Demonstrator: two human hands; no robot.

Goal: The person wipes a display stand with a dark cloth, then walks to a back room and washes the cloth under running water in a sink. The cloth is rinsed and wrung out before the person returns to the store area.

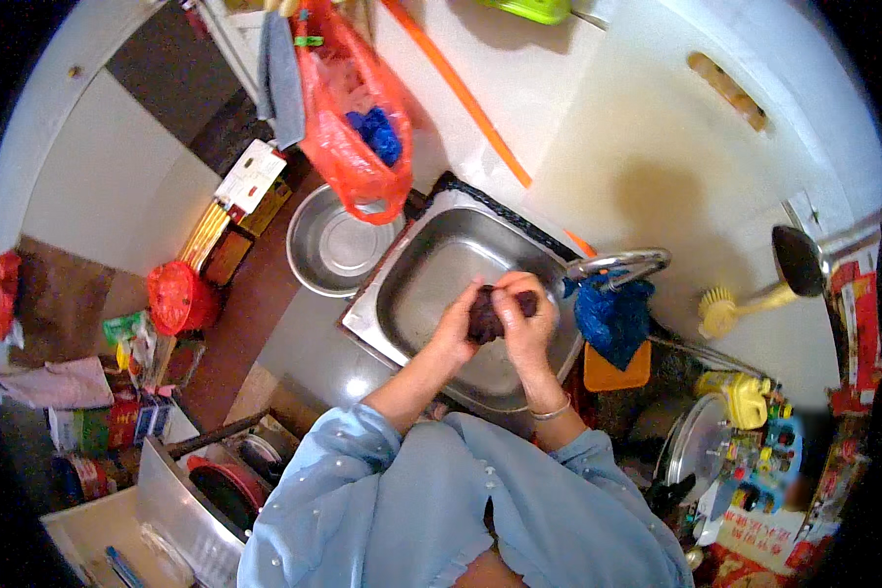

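Observation:
Both hands are above a stainless steel sink [419, 294]. My left hand [457, 323] grips one side of a dark, crumpled wad [486, 320], possibly a cloth. On its other side, my right hand [525, 316] has its fingers closed around the same wad. A metal bangle [553, 409] circles the right wrist. Just right of the hands, a curved chrome faucet [621, 261] extends over the sink's edge, with a blue plastic bag [611, 316] hanging below it. What the wad is made of cannot be told for certain.
A metal basin [345, 246] stands left of the sink, partly under a hanging red plastic bag [338, 132]. An orange board [617, 367], a yellow brush [720, 312], a yellow jug [739, 397] and a pot lid [698, 445] are at right. An open drawer [191, 485] lies lower left.

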